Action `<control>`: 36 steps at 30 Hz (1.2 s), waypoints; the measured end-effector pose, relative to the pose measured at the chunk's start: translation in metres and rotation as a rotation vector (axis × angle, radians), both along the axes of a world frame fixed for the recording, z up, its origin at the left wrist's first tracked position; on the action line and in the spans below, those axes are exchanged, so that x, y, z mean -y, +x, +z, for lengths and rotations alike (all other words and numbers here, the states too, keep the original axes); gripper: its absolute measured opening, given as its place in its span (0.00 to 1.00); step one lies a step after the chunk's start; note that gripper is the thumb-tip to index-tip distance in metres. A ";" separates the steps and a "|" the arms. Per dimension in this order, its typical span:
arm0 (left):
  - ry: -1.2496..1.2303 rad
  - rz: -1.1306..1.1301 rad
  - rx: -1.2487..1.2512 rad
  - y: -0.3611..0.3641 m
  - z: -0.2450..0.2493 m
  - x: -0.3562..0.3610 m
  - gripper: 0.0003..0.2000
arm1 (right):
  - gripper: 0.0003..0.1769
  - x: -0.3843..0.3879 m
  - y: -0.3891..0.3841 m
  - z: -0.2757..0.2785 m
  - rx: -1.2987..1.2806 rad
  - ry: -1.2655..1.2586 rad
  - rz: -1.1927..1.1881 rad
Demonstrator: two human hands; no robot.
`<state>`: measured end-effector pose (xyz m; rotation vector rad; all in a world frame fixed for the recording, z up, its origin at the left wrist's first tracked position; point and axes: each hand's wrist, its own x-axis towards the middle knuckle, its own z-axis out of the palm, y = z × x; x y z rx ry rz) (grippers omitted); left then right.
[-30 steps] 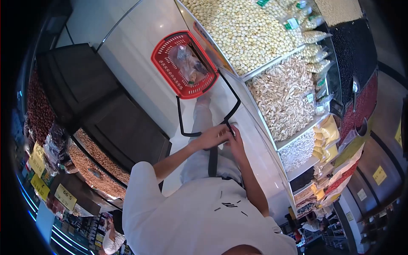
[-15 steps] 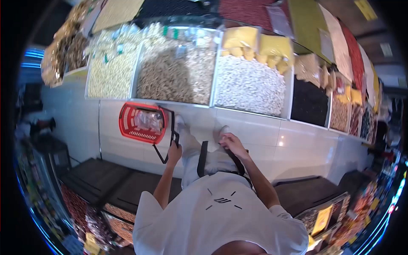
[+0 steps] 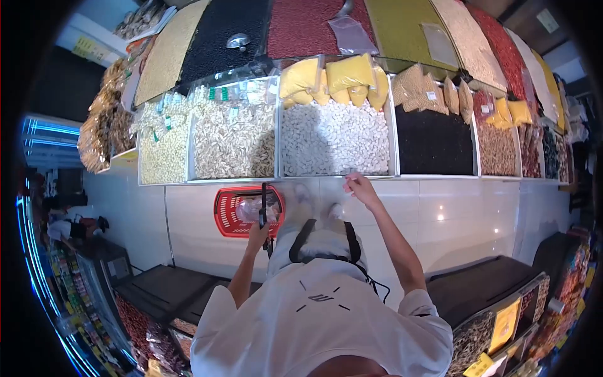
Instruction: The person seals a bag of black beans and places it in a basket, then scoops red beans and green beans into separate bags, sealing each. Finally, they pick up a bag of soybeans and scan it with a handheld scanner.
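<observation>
Pale tiled floor [image 3: 471, 217], red basket [image 3: 227, 210], long axis left-right, handle [image 3: 264, 201] crosswise

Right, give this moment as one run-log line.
left hand: grips black handle | right hand: near white pieces | red basket: holds plastic bag

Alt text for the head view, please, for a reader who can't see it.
A person's left hand grips the black handle of a red basket with a clear plastic bag inside, while the right hand is held out toward a bin of white pieces. Yellow packages lie at that bin's far edge.
</observation>
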<state>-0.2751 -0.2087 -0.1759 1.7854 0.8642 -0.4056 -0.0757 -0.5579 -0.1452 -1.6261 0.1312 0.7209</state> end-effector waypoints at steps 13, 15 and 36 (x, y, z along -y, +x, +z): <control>-0.329 0.146 0.038 0.005 0.029 -0.004 0.11 | 0.17 -0.232 0.284 0.096 0.695 -0.197 0.388; -0.362 0.125 -0.027 0.011 0.026 -0.009 0.11 | 0.23 -0.275 0.310 0.117 0.735 -0.272 0.393; -0.298 0.146 -0.111 0.024 0.018 -0.004 0.24 | 0.25 -0.380 0.418 0.095 0.699 -0.714 0.390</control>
